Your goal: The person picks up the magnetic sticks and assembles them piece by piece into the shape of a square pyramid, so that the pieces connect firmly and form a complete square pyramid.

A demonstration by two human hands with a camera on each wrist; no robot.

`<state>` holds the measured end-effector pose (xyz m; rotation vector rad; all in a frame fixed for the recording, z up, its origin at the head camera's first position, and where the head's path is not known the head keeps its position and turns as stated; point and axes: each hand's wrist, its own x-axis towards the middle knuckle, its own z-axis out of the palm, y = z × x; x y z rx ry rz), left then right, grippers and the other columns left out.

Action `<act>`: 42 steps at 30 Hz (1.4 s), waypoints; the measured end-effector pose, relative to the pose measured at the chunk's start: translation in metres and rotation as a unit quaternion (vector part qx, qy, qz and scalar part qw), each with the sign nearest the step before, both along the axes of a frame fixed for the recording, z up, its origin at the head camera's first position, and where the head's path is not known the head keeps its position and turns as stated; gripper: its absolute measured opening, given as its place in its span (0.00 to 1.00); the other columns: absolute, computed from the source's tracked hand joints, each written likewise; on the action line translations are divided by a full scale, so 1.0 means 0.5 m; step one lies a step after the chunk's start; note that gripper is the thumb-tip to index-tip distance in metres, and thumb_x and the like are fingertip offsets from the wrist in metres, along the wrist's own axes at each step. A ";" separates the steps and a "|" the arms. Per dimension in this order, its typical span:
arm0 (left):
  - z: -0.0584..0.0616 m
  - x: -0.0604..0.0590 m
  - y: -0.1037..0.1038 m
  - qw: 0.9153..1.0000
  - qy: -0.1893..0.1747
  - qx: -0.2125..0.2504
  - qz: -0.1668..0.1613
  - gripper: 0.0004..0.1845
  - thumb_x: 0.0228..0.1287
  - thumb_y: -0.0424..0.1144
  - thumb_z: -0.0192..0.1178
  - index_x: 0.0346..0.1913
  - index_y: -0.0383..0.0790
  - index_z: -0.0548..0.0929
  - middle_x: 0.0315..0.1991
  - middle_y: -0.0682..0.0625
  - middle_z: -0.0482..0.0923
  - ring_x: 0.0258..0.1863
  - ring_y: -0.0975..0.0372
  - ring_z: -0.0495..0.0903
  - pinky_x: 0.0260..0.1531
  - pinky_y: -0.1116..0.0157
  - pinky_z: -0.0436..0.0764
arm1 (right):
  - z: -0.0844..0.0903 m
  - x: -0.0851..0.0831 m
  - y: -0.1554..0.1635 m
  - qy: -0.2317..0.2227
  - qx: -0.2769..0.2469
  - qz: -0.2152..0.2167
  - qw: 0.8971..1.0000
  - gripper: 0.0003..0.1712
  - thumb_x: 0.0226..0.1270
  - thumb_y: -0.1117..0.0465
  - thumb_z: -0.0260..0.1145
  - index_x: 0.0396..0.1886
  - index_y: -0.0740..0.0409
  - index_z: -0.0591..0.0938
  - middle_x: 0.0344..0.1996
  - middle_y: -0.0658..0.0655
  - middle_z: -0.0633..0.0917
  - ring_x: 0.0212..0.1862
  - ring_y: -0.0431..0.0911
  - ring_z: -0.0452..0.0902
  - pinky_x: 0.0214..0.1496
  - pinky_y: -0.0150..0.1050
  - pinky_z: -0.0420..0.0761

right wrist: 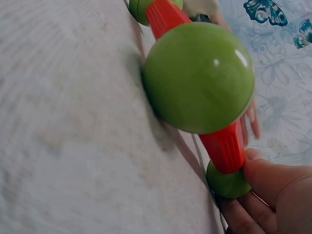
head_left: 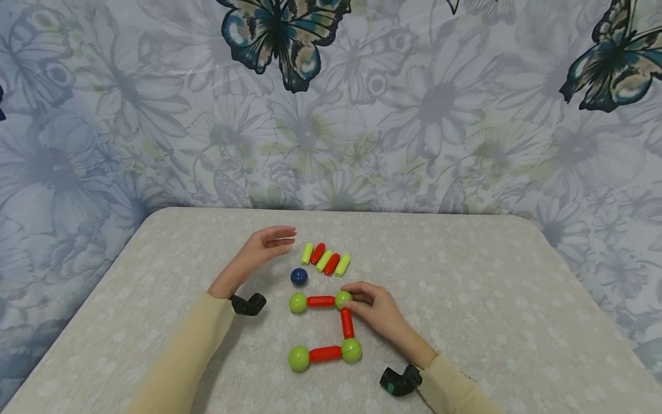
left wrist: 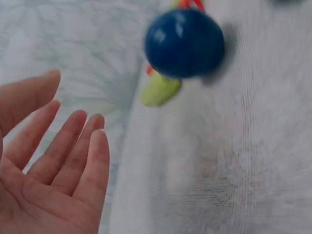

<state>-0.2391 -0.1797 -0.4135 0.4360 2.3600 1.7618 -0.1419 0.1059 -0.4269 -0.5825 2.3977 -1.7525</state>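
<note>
Glossy green ball, right hand pinching

Two bare hands, left hand, right hand, long pale cream sleeves, small black camera unit strapped under each wrist

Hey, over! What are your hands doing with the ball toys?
Left hand open, hovering near blue ball. Right hand pinching green ball on red rod. Nothing blocking.

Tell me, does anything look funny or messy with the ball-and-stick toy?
Nothing is broken or spilled. The only stray piece is the blue ball, lying alone between the row of spare sticks and the green-ball shape, whose left side has no stick joining its two ends.
</note>
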 end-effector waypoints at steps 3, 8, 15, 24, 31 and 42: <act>-0.016 -0.036 0.012 0.998 -0.009 -0.061 -0.024 0.28 0.65 0.37 0.60 0.65 0.32 0.68 0.63 0.40 0.66 0.59 0.48 0.66 0.56 0.52 0.68 | -0.002 0.000 -0.002 -0.003 -0.002 0.007 1.000 0.16 0.61 0.71 0.64 0.49 0.71 0.79 0.44 0.63 0.81 0.46 0.55 0.78 0.45 0.35 0.77; -0.029 -0.063 0.031 0.984 0.031 -0.167 -0.057 0.28 0.61 0.37 0.63 0.62 0.29 0.71 0.60 0.37 0.69 0.56 0.46 0.66 0.55 0.50 0.66 | -0.003 0.000 -0.001 0.001 -0.005 0.015 1.000 0.16 0.62 0.71 0.64 0.50 0.72 0.78 0.44 0.64 0.81 0.46 0.55 0.78 0.46 0.36 0.77; -0.039 -0.065 0.046 0.974 0.095 -0.193 -0.076 0.24 0.58 0.36 0.66 0.56 0.30 0.76 0.51 0.37 0.70 0.51 0.47 0.67 0.53 0.49 0.68 | 0.002 0.000 0.002 0.004 0.001 0.011 1.000 0.16 0.62 0.71 0.64 0.49 0.71 0.78 0.44 0.63 0.81 0.46 0.55 0.78 0.46 0.36 0.77; -0.042 -0.045 0.051 0.987 0.080 -0.125 -0.059 0.22 0.57 0.30 0.66 0.54 0.35 0.72 0.43 0.40 0.78 0.44 0.50 0.76 0.48 0.52 0.73 | 0.006 0.001 0.002 0.007 0.002 0.006 1.000 0.15 0.62 0.71 0.64 0.49 0.70 0.79 0.43 0.63 0.82 0.46 0.55 0.79 0.45 0.36 0.77; -0.042 -0.030 0.036 0.993 0.061 -0.098 -0.008 0.24 0.61 0.30 0.63 0.59 0.35 0.71 0.44 0.40 0.75 0.41 0.51 0.78 0.35 0.61 0.77 | 0.000 0.002 0.001 0.001 -0.003 0.009 1.000 0.16 0.62 0.71 0.64 0.49 0.71 0.79 0.43 0.63 0.81 0.46 0.55 0.78 0.45 0.34 0.77; -0.002 0.146 -0.003 0.995 -0.073 -0.008 0.063 0.25 0.62 0.37 0.63 0.58 0.28 0.71 0.45 0.41 0.79 0.42 0.56 0.78 0.41 0.61 0.77 | -0.003 0.001 0.004 0.005 0.002 0.009 1.000 0.16 0.62 0.69 0.65 0.50 0.70 0.79 0.44 0.62 0.82 0.46 0.54 0.79 0.45 0.34 0.77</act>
